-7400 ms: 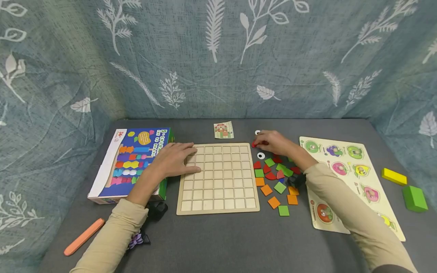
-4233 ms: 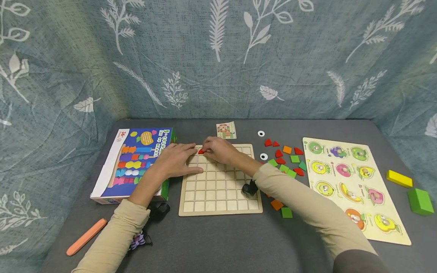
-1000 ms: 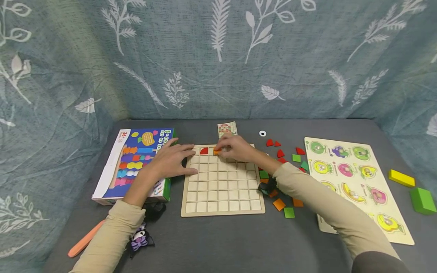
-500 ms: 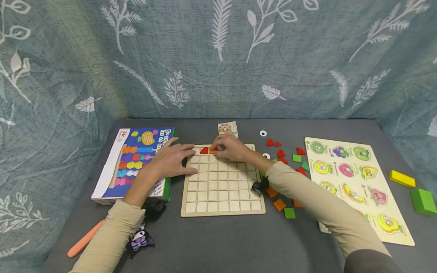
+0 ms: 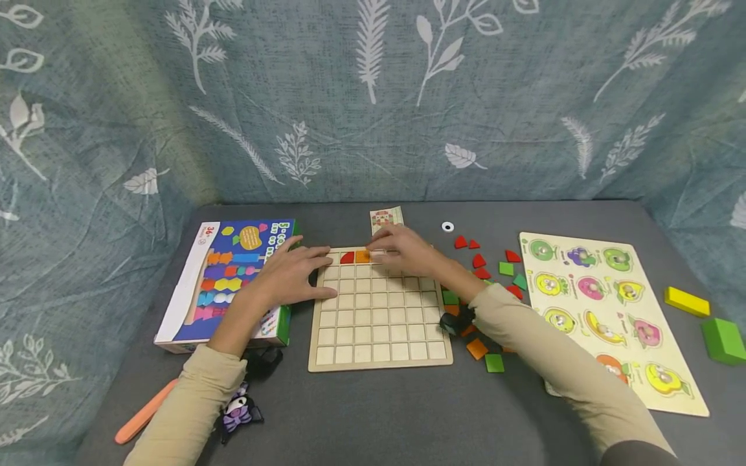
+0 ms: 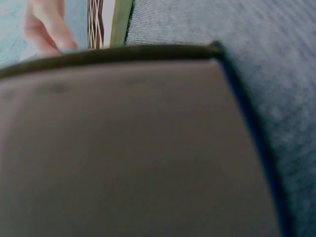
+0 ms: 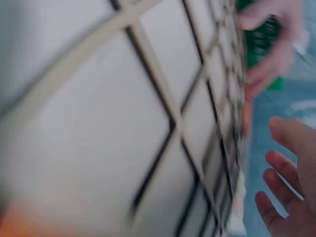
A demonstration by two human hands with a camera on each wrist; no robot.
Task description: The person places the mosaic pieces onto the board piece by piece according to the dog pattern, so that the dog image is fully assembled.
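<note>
A wooden grid board (image 5: 375, 317) lies in the middle of the table. My left hand (image 5: 291, 275) rests at its left edge, thumb and fingers spread. In the far row sit a red quarter-round tile (image 5: 347, 257) and, beside it to the right, an orange square tile (image 5: 362, 257). My right hand (image 5: 405, 251) is just right of the orange tile over the far row. In the right wrist view, the right hand's fingers (image 7: 281, 170) are loosely spread with nothing between them. A small picture card (image 5: 386, 217) lies behind the board, partly hidden by that hand.
Loose red tiles (image 5: 479, 261), green tiles (image 5: 494, 363) and orange tiles (image 5: 476, 349) lie right of the board. Farther right are a fruit puzzle board (image 5: 588, 290), a yellow block (image 5: 688, 301) and a green block (image 5: 723, 341). A bead-set box (image 5: 230, 278) stands at left, near an orange stick (image 5: 142, 414).
The red tile and then the orange tile were put into the board's far row. My right hand has just let go of the orange tile and moved slightly right. The left hand stays.
</note>
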